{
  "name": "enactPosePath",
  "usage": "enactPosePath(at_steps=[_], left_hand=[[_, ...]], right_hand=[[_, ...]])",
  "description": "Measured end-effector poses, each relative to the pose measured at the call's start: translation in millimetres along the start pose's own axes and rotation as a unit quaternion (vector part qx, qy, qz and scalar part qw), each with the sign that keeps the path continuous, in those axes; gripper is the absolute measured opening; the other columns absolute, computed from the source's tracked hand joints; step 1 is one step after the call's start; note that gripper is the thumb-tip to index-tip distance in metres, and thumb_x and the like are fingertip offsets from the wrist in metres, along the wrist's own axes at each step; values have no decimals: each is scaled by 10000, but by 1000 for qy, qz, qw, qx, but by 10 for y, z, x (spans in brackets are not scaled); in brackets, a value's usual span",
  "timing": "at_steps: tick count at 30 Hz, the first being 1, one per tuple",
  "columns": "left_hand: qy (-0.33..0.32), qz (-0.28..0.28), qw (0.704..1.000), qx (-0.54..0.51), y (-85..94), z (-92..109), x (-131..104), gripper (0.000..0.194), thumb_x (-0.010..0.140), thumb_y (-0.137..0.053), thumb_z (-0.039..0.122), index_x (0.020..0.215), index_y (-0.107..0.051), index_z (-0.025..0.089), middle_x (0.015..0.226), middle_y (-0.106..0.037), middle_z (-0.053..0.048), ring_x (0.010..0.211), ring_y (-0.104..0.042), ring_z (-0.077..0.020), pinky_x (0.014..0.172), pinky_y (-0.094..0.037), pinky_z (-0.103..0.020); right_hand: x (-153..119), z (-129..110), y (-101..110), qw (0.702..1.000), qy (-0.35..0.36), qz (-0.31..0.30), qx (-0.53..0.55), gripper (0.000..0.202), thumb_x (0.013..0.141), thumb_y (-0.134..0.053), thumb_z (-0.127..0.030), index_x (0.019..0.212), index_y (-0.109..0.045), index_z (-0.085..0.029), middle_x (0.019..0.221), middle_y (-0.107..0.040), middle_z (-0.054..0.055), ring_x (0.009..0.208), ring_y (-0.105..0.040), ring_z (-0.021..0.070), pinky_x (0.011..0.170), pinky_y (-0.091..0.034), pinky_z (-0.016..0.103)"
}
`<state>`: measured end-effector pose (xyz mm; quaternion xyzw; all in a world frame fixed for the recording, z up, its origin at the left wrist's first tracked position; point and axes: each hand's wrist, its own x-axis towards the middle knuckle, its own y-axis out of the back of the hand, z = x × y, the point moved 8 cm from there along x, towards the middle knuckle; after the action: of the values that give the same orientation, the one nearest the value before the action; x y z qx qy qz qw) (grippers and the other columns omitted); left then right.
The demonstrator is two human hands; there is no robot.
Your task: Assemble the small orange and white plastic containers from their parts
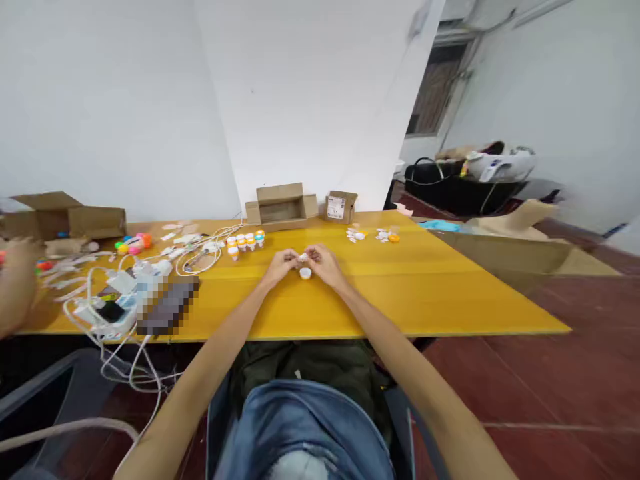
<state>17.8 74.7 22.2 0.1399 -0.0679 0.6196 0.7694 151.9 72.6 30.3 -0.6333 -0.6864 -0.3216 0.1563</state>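
Both my hands meet over the middle of the yellow table (pixel 420 280). Between the fingertips of my left hand (pixel 281 265) and my right hand (pixel 323 263) is a small white piece (pixel 303 257), too small to name. Each hand is closed in a pinch on it. Just below the fingers, a small white cup (pixel 305 273) stands on the table. Left of my hands, several small bottles (pixel 241 243) with white, orange and teal parts stand grouped together.
Two little piles of white pieces (pixel 354 235) with orange parts lie to the right. Open cardboard boxes (pixel 281 212) stand against the wall. At left are tangled cables, a power strip (pixel 127 303), a dark pixelated object (pixel 169 307), colourful balls (pixel 134 244) and another person's arm (pixel 17 287).
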Motion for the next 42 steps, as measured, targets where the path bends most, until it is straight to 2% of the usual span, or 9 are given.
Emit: enactPosePath(at_steps=[20, 32, 42], left_hand=[[13, -7, 1000, -14, 24, -25, -7, 60, 656, -689, 140, 669, -636, 165, 634, -682, 9, 636, -635, -133, 693, -517, -265], [8, -13, 1000, -7, 18, -24, -4, 109, 662, -734, 208, 673, -633, 170, 607, -660, 15, 621, -623, -133, 680, -511, -267], [13, -13, 1000, -8, 18, -29, -6, 142, 678, -758, 256, 690, -648, 168, 619, -668, 9, 634, -633, -139, 693, -520, -275]], right_hand=[[-12, -7, -1, 999, -5, -21, -33, 119, 766, -653, -205, 881, -679, -220, 916, -670, 27, 754, -667, 155, 702, -575, 292], [-15, 37, -39, 999, -32, -35, -16, 88, 776, -649, -218, 858, -680, -220, 828, -741, 12, 753, -695, 168, 718, -574, 294], [-15, 13, -55, 999, -28, -43, -16, 78, 801, -645, -224, 866, -687, -217, 868, -755, 18, 784, -711, 173, 756, -575, 300]])
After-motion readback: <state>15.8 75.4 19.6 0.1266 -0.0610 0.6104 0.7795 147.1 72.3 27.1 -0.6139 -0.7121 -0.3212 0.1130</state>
